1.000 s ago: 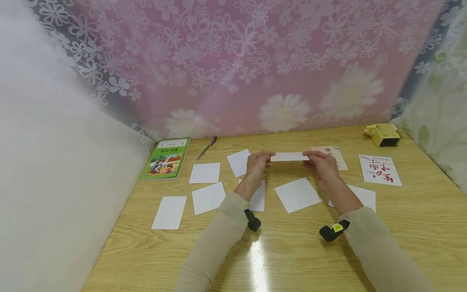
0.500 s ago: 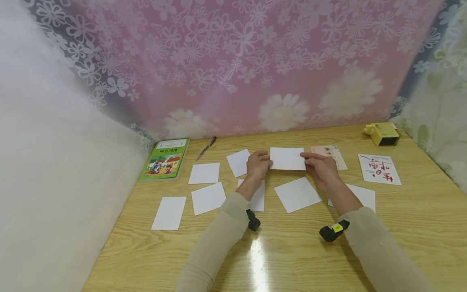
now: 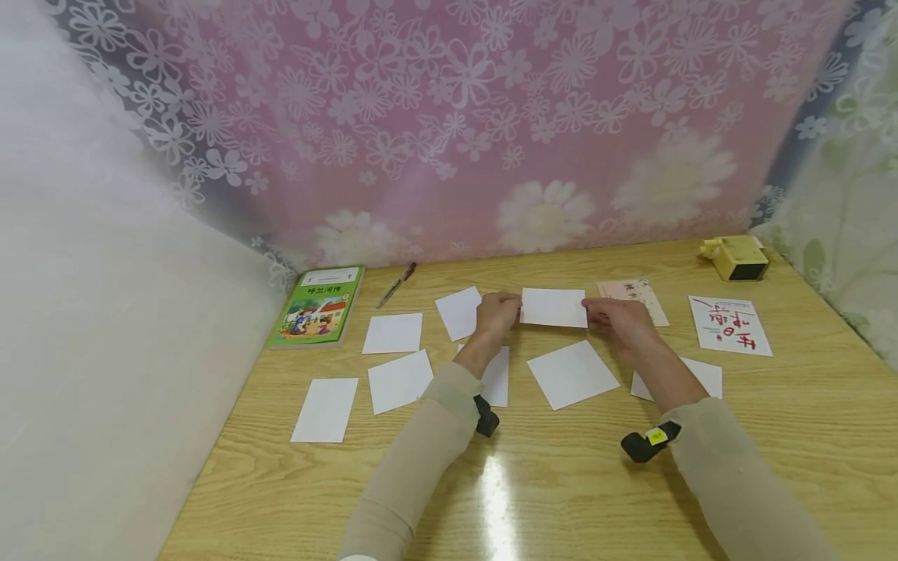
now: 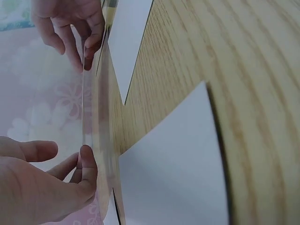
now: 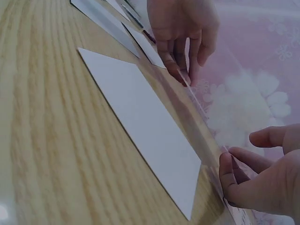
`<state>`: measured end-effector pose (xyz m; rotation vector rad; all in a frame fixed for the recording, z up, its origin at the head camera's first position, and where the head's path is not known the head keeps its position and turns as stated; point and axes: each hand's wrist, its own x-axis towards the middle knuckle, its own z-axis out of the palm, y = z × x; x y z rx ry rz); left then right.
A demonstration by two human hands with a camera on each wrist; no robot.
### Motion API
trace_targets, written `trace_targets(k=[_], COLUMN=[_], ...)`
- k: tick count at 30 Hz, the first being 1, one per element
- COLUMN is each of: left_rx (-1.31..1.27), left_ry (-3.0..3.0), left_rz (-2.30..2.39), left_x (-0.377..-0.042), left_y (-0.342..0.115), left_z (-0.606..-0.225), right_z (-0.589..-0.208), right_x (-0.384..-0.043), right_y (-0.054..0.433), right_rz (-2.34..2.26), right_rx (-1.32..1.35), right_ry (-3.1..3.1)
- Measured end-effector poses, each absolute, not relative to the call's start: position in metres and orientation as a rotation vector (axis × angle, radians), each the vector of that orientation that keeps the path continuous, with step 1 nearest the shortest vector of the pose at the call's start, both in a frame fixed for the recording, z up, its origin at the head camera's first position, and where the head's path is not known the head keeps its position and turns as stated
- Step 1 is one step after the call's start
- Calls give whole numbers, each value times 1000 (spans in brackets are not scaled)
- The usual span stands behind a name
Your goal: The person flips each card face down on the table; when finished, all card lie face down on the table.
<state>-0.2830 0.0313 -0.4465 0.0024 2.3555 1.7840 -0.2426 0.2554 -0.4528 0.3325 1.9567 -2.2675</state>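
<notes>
A blank white card (image 3: pixel 553 308) is held up by its two short ends over the far middle of the table. My left hand (image 3: pixel 496 315) pinches its left end, and my right hand (image 3: pixel 627 323) pinches the right end. Both wrist views show the card nearly edge-on, as a thin line between the fingertips. Below it, another blank white card (image 3: pixel 573 375) lies askew on the table. One more white card (image 3: pixel 495 378) is partly covered by my left wrist, and another (image 3: pixel 701 379) by my right forearm.
More white cards lie to the left, such as one (image 3: pixel 325 410) near the table's left side. A green book (image 3: pixel 319 308) and a pen (image 3: pixel 397 285) are at the back left. A printed card (image 3: pixel 648 300), a red-lettered card (image 3: pixel 730 326) and a yellow box-shaped object (image 3: pixel 740 259) are at right.
The held card has tipped from almost edge-on to showing its broad white face, then shifted slightly downward at its top edge. Both hands keep hold of its ends, their fingers shifting a little.
</notes>
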Motion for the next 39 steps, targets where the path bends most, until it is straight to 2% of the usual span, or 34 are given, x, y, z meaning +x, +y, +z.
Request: trace_targets(k=[29, 34, 39], left_rx=[-44, -82, -48], left_ry=[2377, 2374, 2352], left_rz=[1760, 1849, 1891], left_x=[-286, -284, -278], left_y=[38, 44, 53], left_z=[-444, -443, -439], right_z=[-443, -436, -434], right_x=[-236, -234, -233], right_y=[267, 277, 293], right_rz=[-2366, -2500, -2502], right_rx=[192, 205, 218], right_ry=[1630, 1430, 1504])
